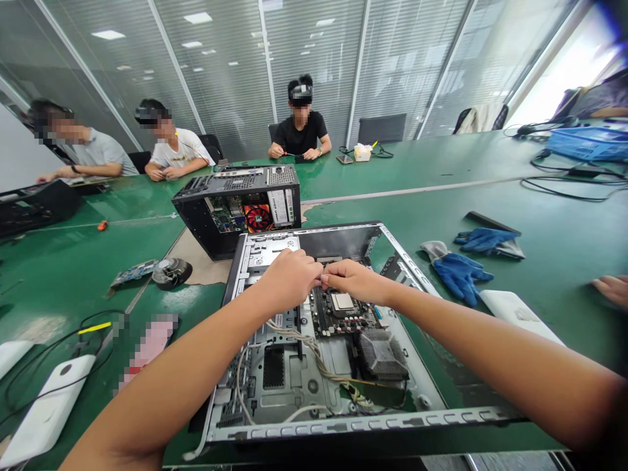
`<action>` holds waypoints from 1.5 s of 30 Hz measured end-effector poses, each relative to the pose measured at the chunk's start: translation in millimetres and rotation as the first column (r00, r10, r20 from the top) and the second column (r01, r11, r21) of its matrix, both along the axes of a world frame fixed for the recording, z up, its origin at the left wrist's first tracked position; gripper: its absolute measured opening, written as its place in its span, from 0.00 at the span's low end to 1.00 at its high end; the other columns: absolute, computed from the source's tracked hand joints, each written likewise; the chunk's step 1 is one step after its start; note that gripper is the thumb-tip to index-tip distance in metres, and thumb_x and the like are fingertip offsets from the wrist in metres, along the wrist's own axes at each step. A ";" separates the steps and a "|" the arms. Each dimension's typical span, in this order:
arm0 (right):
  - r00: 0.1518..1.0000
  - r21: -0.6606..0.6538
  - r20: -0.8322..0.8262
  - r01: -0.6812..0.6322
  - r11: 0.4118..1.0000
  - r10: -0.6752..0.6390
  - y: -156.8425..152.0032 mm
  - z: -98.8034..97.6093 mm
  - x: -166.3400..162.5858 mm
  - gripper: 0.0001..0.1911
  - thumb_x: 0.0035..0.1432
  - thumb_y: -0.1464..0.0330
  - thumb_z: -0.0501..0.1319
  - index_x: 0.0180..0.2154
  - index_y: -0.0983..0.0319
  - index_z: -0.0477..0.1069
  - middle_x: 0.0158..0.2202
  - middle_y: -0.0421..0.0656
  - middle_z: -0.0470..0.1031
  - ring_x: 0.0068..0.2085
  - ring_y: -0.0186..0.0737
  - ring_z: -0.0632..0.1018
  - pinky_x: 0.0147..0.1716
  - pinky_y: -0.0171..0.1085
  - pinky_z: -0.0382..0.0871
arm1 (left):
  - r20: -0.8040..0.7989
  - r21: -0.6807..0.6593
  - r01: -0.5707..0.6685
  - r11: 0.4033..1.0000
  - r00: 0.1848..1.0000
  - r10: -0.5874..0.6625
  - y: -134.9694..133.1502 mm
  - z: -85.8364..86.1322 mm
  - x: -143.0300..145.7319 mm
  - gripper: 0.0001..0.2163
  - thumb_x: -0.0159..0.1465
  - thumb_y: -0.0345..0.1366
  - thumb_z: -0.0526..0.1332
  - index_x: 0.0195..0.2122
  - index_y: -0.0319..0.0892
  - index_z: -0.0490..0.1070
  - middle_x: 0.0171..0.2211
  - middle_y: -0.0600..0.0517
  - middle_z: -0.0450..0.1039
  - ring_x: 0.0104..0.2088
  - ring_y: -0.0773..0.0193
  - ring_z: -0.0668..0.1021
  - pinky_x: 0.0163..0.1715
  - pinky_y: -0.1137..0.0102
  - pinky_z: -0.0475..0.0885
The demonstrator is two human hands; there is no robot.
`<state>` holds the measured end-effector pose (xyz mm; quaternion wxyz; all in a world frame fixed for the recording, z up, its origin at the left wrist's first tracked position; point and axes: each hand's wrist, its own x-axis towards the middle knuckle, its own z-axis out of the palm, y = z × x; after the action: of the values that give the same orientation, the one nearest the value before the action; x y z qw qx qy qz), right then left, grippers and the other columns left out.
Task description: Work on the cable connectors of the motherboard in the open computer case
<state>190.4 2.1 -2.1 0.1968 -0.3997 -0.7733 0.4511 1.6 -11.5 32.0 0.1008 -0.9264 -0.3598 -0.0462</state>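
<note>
An opened computer case (324,428) lies flat on the green table before me. Inside it, a motherboard (321,324) carries a bare silver processor (342,301). Over the board's far left corner, my left hand (289,278) and my right hand (353,278) meet with fingers pinched together. Whatever they hold is too small or hidden to make out. Below the board a heatsink with fan (383,353) rests in the case. A bundle of grey cables (314,350) runs along the case floor to its left.
Behind the case stands a second, upright computer tower (235,203). To the right lie blue gloves (458,271) and a white box-like device (520,314). A round black cooler (171,273) and a circuit board (131,273) sit left. Several people work across the table (392,190).
</note>
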 end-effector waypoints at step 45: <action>0.933 -0.224 -0.328 0.077 0.972 -0.149 1.6 -7.4 1.1 0.11 0.58 0.61 0.57 0.31 0.62 0.67 0.24 0.38 0.69 0.29 0.35 0.71 0.34 0.37 0.63 | 0.047 0.060 -0.192 0.980 0.981 0.189 0.9 5.6 -2.6 0.08 0.66 0.35 0.53 0.32 0.41 0.68 0.31 0.50 0.73 0.36 0.59 0.70 0.33 0.65 0.55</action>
<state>191.5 3.7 -9.4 0.3113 -0.3774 -0.6515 0.5798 -1.0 -10.5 37.6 0.1271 -0.8828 -0.4472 -0.0668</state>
